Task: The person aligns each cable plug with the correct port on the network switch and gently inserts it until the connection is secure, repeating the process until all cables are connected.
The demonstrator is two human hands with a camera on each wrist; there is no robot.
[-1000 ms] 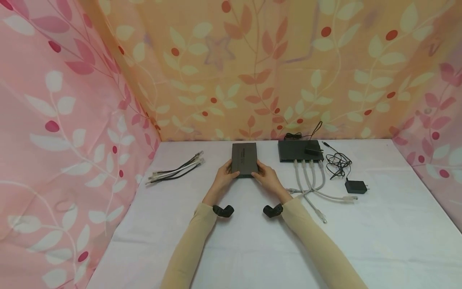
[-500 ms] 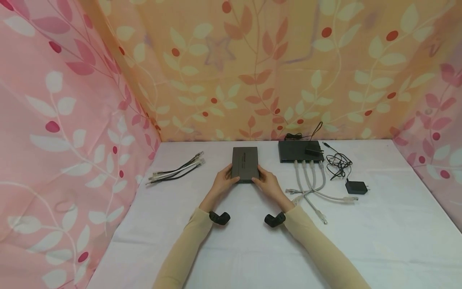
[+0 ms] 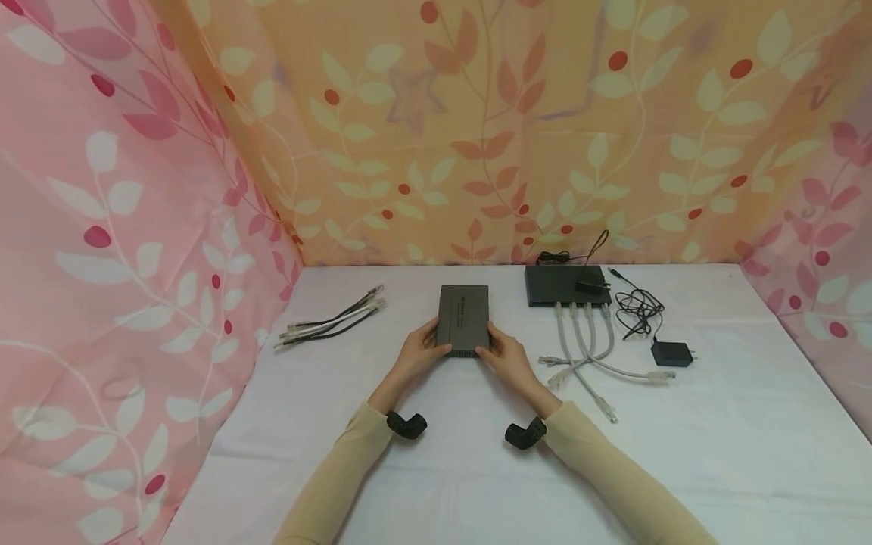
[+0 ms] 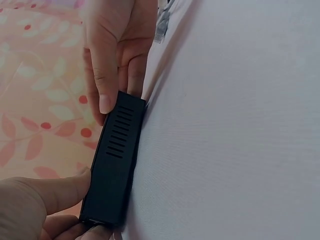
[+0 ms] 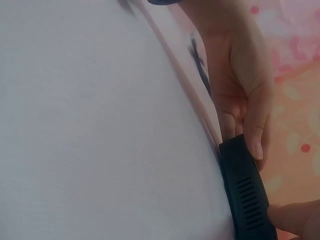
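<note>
A dark grey network switch (image 3: 463, 322), a flat slim box with faint lettering on top, is held at mid-table between both hands. My left hand (image 3: 417, 354) grips its near left corner, thumb on top and fingers along the side and beneath. At the near right corner my right hand (image 3: 509, 356) grips it in the same way. The left wrist view shows the slotted end of the switch (image 4: 112, 160), low over the white cloth, with the right hand (image 4: 120, 50) at its far end. Vent slots of the switch (image 5: 247, 195) face the right wrist camera too.
Several short network cables (image 3: 330, 318) lie to the left. At the back right stands a black box (image 3: 555, 284) with several grey cables (image 3: 579, 356) plugged into its front and a small adapter on top. A power adapter (image 3: 672, 353) with a coiled black cord lies further right.
Both hands have drawn the network switch straight back toward the person. The wrists and their cameras have moved nearer and slightly further apart. The cables and black box stay where they were.
</note>
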